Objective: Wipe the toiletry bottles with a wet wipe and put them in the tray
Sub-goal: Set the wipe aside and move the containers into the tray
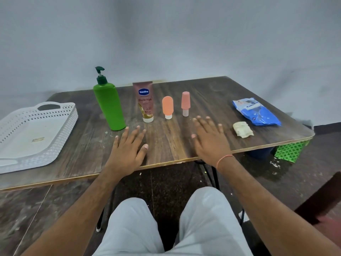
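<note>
Both hands, left hand (127, 154) and right hand (210, 143), lie spread flat, empty; green pump bottle (109, 106) likely rigid, top-heavy, so grip mid-body, not pump.

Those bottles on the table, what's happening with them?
Nothing is being handled yet. A person sits at the table with the left hand and right hand lying flat and open on it. Four toiletries stand in a row: a green pump bottle, a pink tube, an orange bottle and a pink bottle. A crumpled wipe and a blue wipe pack lie to the right. The white tray on the left holds no bottles.
</note>
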